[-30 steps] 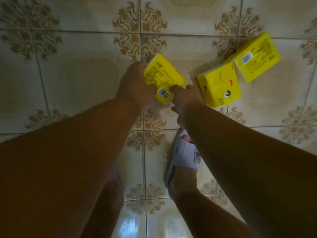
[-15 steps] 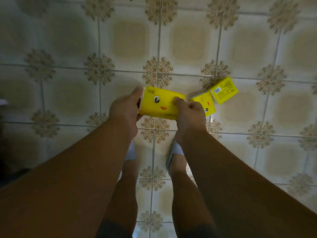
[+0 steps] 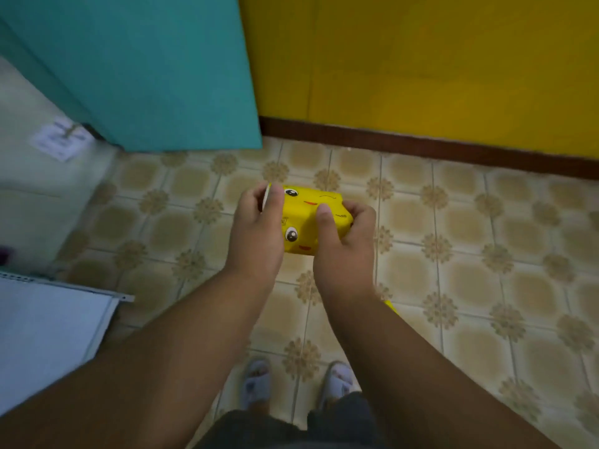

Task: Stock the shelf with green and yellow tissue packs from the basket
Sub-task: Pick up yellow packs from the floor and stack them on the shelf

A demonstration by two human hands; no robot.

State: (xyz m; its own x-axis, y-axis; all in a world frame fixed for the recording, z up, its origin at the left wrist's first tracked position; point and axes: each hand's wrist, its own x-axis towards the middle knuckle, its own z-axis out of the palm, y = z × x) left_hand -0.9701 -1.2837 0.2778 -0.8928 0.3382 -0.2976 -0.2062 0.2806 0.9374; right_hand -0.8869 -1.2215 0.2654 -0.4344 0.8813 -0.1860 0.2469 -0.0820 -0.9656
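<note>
Head view, left hand [image 3: 256,234] and right hand [image 3: 345,244] both gripping yellow tissue packs [image 3: 304,218], white shelf [image 3: 48,332] at eight o'clock

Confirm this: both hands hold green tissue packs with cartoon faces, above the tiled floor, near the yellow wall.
Not quite. In the head view the tissue packs are yellow, not green. The rest stands: the left hand and right hand both hold them above the tiled floor, near the yellow wall.

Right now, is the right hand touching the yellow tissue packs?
Touching. Head view: right hand grips the yellow tissue packs, its thumb pressed on top.
</note>
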